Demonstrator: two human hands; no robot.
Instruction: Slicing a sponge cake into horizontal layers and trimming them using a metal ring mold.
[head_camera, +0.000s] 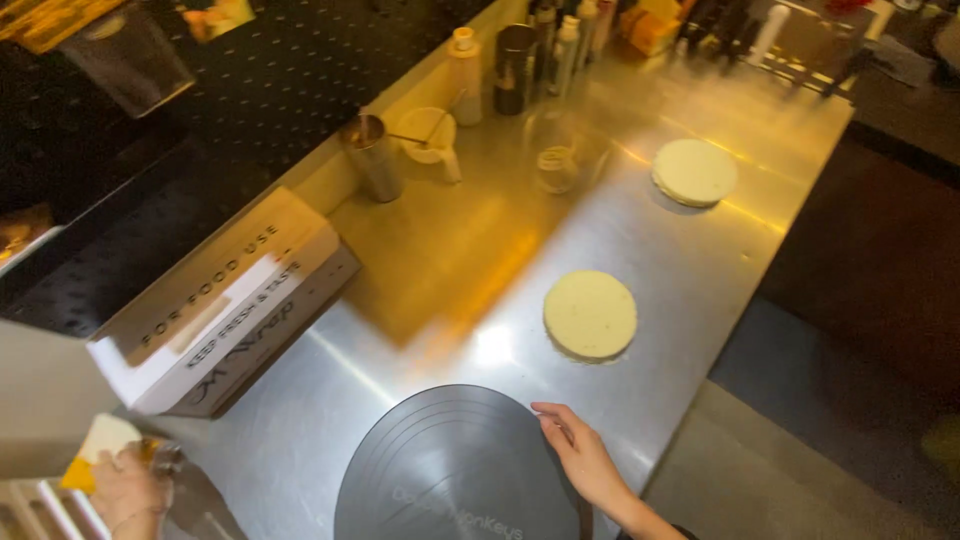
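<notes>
A round dark grey turntable disc sits at the near edge of the steel counter. My right hand rests on the disc's right rim, fingers spread, holding nothing. My left hand is at the lower left, closed around a small yellow and white object whose kind I cannot tell. Two pale round cake layers lie on the counter: one just beyond the disc, another farther back right.
A long cardboard wrap box lies at the left. A metal cup, a small bowl, a glass jar and several bottles stand along the back. The counter's right edge drops to dark floor.
</notes>
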